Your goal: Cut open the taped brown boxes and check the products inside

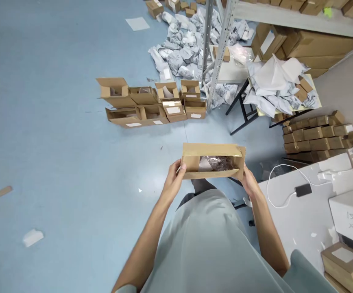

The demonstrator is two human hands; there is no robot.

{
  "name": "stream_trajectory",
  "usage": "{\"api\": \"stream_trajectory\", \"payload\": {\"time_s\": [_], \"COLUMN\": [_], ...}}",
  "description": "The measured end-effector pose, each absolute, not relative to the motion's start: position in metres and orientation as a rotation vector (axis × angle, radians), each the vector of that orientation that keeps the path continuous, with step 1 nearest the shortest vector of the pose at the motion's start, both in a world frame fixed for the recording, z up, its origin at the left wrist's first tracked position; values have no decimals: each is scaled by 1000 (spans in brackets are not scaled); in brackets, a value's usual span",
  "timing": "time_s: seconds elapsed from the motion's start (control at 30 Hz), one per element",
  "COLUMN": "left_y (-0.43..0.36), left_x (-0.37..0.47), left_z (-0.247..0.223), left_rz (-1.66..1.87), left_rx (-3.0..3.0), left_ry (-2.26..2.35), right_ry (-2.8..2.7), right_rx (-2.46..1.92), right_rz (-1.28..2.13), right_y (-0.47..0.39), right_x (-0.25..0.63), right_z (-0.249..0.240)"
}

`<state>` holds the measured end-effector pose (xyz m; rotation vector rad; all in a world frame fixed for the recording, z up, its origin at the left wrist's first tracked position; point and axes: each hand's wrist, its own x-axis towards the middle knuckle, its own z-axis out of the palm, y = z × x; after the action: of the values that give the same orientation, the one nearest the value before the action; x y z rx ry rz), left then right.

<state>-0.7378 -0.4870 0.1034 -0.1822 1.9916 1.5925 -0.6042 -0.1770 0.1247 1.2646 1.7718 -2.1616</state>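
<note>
I hold a long brown cardboard box point(213, 149) out in front of me over the blue floor. Its top is open, and a dark item in clear plastic wrap point(222, 162) lies inside. My left hand point(174, 179) grips the box's left end, thumb on the end flap. My right hand point(249, 181) grips the right end from below.
Several open cardboard boxes point(152, 103) stand on the floor ahead. Grey mailer bags point(182, 44) lie heaped by a metal shelf post point(221, 49). A small black-legged table point(256, 101) holds more bags. To the right, a white table point(301, 211) carries a charger cable and boxes.
</note>
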Motion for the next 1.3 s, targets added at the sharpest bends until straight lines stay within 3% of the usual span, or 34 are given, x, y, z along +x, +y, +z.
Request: {"api": "stream_trajectory", "payload": {"time_s": [0.33,0.73,1.03,1.3], "left_y": [-459,-385,-306,-300], "left_x": [-972,-1245,-1349,-1398], "left_z": [61,-90,-248,-370], "left_rz": [1617,1647,1599,1524], "left_rx": [-225,-325,-449,-548], "left_ry": [1773,1679,1669,1669], "right_ry": [1902,1696,1799,1769], "right_rx": [1122,1411,1477,1472], "right_rz": [-2092,-1868,-1697,-1673], "right_y": [-137,-72,-15,-15], "right_x": [-876,-1172,-1269,-1307], "right_z": [92,-59,-208,-341]}}
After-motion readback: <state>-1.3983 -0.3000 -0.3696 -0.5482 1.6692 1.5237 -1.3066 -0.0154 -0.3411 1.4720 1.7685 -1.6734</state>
